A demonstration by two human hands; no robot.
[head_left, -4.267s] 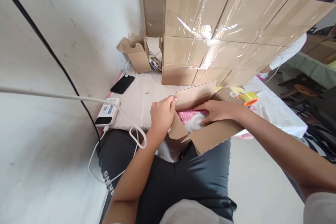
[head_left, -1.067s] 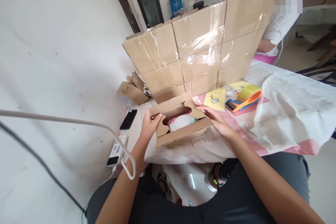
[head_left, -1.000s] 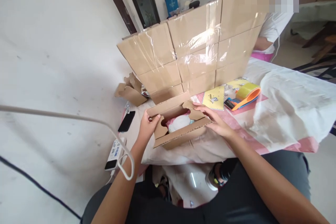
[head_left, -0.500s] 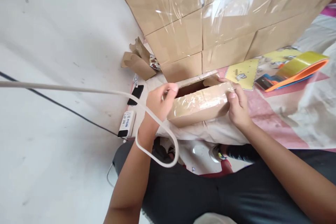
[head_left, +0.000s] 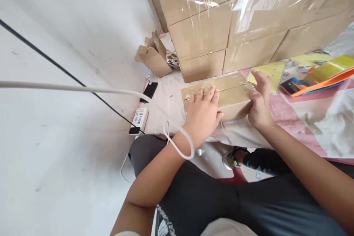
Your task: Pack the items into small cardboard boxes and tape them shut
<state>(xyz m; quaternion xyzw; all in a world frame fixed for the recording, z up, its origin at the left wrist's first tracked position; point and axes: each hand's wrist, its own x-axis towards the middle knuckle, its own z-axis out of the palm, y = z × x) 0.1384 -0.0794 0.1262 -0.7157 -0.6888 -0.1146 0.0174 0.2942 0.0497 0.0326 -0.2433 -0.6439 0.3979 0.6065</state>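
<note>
A small cardboard box (head_left: 233, 97) lies on the cloth-covered surface in front of me, its top flaps folded down and clear tape over the top. My left hand (head_left: 203, 113) rests flat on the left part of its top, fingers stretched out. At the box's right end, my right hand (head_left: 260, 101) stands with fingers extended and the thumb against or close to the cardboard; it does not grip. A white cable (head_left: 116, 90) loops around my left forearm.
A tall stack of cardboard boxes under clear film (head_left: 204, 33) rises behind. To the right lies a tape dispenser (head_left: 318, 81) in orange, blue and yellow. An upright open carton (head_left: 157, 57), a black phone-like object (head_left: 149, 91) and a white power strip (head_left: 139, 120) sit near the left wall.
The box's open top has been shut. My left hand has moved right, from the left edge onto the top. My right hand has loosened its grip and its fingers have straightened.
</note>
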